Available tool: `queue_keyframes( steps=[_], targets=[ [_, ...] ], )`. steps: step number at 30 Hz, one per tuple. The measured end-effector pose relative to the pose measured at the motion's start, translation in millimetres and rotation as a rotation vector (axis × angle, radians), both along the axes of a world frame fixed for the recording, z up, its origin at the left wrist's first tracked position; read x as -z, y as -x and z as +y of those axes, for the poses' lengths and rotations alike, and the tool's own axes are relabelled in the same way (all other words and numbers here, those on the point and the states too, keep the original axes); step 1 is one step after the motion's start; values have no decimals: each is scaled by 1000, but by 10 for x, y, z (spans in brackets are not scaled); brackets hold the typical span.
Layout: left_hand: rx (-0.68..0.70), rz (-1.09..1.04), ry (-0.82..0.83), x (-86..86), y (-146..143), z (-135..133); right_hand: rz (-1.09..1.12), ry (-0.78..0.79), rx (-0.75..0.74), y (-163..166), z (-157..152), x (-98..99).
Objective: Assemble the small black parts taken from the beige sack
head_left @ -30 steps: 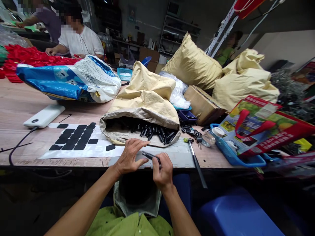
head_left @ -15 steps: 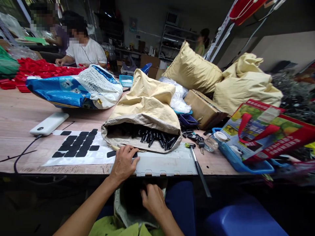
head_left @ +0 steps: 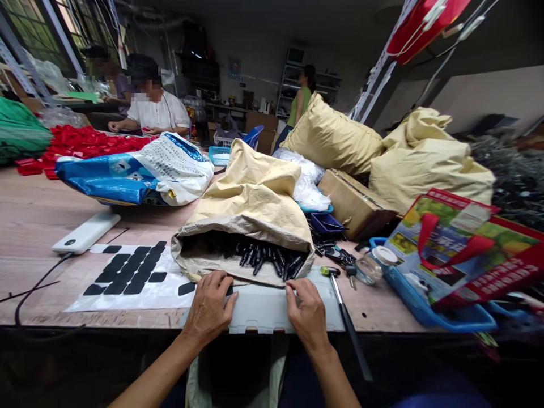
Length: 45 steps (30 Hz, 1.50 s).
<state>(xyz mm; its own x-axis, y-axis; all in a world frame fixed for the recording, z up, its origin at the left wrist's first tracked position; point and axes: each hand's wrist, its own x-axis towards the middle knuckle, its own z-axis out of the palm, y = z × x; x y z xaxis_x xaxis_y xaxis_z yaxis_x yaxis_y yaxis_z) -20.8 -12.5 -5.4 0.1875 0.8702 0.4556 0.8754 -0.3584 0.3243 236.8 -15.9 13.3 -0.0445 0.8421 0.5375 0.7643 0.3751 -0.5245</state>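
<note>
My left hand (head_left: 211, 309) rests at the front of the bench, with fingers bent and a small black piece (head_left: 230, 290) between forefinger and thumb. My right hand (head_left: 308, 310) is closed, thumb against forefinger, by the lower lip of a beige sack (head_left: 259, 198); whatever it pinches is hidden. Black pen-like parts (head_left: 259, 258) lie in the sack's open mouth. Under both hands is a grey plastic board (head_left: 259, 309). Black rounded pads (head_left: 123, 272) sit in rows on a white sheet (head_left: 80, 303) to the left. Below the bench edge, another open sack (head_left: 198, 379) hangs in my lap.
A small hammer (head_left: 340, 294) overhangs the front edge. Left are a white power bank (head_left: 87, 232) with cable and a blue-white bag (head_left: 136, 170). Right are a clear jar (head_left: 369, 269), a blue basket (head_left: 459, 320) and a printed bag (head_left: 463, 249). Several people are across the bench.
My right hand has risen from the lap sack to the board's right side, by the beige sack's lip. My left hand stays by the black piece. A person in green has moved into fuller view behind.
</note>
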Motion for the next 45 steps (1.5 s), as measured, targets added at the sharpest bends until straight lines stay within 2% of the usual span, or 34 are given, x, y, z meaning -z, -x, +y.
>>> queue_keyframes(
  steps=[3, 7, 15, 30, 39, 45],
  targets=[
    [-1, 18, 9, 18, 2, 26, -98, 6, 65, -47, 117, 132],
    [-11, 39, 14, 14, -8, 33, -182, -9, 84, -8, 109, 218],
    [-12, 40, -4, 45, -14, 40, -263, 2, 132, 28, 107, 220],
    [-19, 24, -119, 169, -6, 67, -312, -85, 153, 33, 124, 248],
    [-5, 42, -41, 86, -1, 54, -324, 20, 157, 58, 97, 196],
    [-2, 55, -12, 74, -3, 30, -292, 37, 155, 58, 79, 205]
  ],
)
